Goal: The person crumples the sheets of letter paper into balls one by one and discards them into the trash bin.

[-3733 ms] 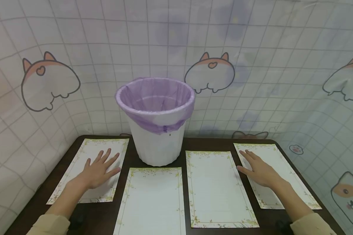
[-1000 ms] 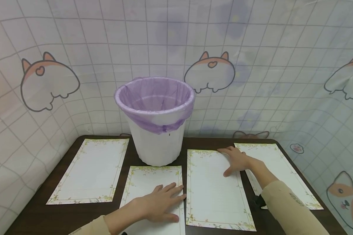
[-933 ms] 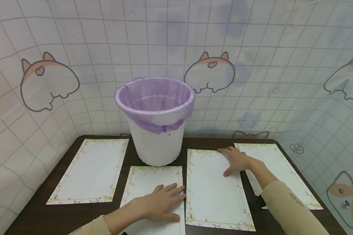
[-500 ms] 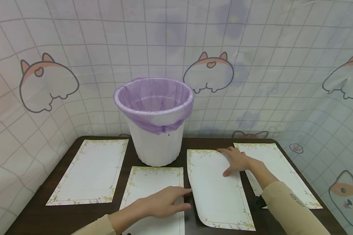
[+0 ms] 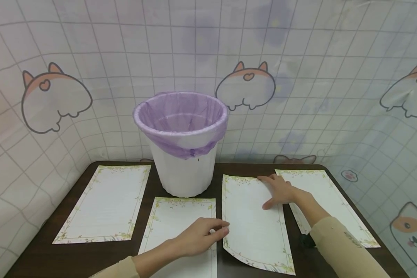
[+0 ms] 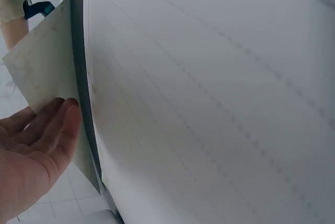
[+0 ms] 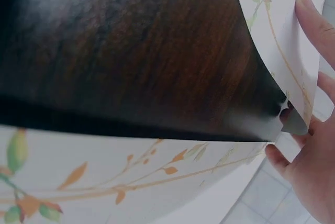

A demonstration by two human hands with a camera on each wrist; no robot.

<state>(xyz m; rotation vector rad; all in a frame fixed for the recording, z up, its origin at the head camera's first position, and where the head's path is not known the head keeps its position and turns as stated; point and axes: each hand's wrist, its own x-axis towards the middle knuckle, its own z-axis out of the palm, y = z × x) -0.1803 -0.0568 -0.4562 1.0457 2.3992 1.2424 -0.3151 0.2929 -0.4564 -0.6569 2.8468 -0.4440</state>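
Between both hands is a white sheet of paper (image 5: 251, 231) with a leafy floral border, the middle-right one on the dark table (image 5: 100, 262). My left hand (image 5: 205, 235) pinches its left edge between thumb and fingers, and that side curves up off the tabletop. At the far right corner my right hand (image 5: 281, 191) grips the sheet; the right wrist view has the thumb (image 7: 314, 25) over the paper and a finger behind the raised corner. Under the left forearm lies the middle-left sheet (image 5: 173, 214), which fills most of the left wrist view.
A white bin (image 5: 185, 173) with a purple liner (image 5: 184, 144) stands at the back, behind the middle sheets. Matching bordered sheets lie at the far left (image 5: 104, 204) and far right (image 5: 330, 204). Grid-patterned cloth (image 5: 142, 58) with cartoon corgis surrounds the table.
Both hands have left the outer sheets for the middle ones. The left hand then slid from the middle-left sheet to the neighbouring sheet's edge, which has risen and bent. The right hand recently stays put.
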